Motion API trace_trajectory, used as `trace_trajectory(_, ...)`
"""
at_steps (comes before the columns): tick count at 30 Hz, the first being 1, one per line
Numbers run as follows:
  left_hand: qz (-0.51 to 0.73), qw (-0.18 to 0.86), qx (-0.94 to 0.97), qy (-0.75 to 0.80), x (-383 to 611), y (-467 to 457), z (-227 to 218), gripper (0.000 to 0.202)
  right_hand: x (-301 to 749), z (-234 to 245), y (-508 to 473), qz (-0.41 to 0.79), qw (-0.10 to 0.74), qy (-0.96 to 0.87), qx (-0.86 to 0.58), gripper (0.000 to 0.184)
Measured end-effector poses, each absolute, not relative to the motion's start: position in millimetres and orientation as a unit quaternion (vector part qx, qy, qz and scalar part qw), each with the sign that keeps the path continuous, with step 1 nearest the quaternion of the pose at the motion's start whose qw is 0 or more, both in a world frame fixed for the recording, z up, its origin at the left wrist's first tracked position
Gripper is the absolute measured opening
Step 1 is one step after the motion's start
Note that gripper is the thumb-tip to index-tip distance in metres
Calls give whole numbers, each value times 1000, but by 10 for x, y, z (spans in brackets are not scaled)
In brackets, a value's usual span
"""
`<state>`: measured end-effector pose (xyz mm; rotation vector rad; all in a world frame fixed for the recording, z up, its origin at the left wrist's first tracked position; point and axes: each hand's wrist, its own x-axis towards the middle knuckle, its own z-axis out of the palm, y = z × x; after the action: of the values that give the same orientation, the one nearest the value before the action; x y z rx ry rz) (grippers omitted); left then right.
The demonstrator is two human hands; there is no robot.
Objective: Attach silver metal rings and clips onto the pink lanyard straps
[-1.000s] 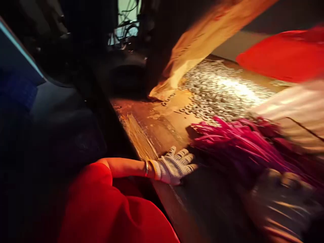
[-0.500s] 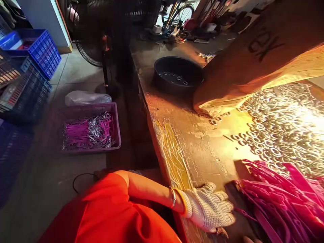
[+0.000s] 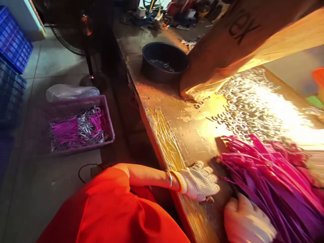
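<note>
My left hand point(image 3: 199, 181), in a white dotted knit glove with a yellow cuff, lies palm down on the wooden table point(image 3: 174, 111). Its fingers are stretched out and a small brown thing shows beneath its lower edge. At the bottom, my right hand point(image 3: 249, 219) is slightly blurred, its fingers curled; what they hold, if anything, is hidden. It rests beside a heap of bright pink straps point(image 3: 268, 172). Behind the straps spreads a large pile of shiny metal rings point(image 3: 245, 114).
A dark round basin point(image 3: 164, 72) with a few rings stands farther back, beside a big brown sack point(image 3: 227, 50). On the floor at left are a purple crate point(image 3: 108, 121) of pink straps with metal parts, a standing fan point(image 3: 88, 60) and blue crates point(image 3: 15, 40).
The view has shifted toward the right, showing more of the strap heap. My right hand has come into view from the bottom edge. My left hand remains flat on the table.
</note>
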<state>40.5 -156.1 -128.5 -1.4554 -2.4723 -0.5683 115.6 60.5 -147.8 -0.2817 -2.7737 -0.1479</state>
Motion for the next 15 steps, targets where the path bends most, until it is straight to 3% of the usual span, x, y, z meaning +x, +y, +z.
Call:
trace_trajectory(5, -372, 172, -404, -818, 495, -1969, -1290, 52, 1288, -1479, 425, -116, 254, -959, 39, 36)
trace_trajectory(7, -477, 217, -307, -795, 496, -2398, -1422, 54, 1204, -1351, 258, -106, 276, -949, 112, 29)
trace_trajectory(9, -504, 223, -168, -817, 431, -2965, -1647, 53, 1013, -1166, -60, -64, 271, -945, 169, 26)
trace_trajectory(11, -439, 142, 20, -887, 310, -3605, -1952, 49, 718, -983, -523, -23, 241, -947, 212, 26)
trace_trajectory(12, -378, 45, 117, -917, 242, -3926, -2124, 49, 537, -911, -793, -10, 221, -947, 232, 28)
trace_trajectory(15, -318, -93, 246, -911, 66, -4775, -2641, 40, -119, -832, -1619, -4, 132, -933, 335, 29)
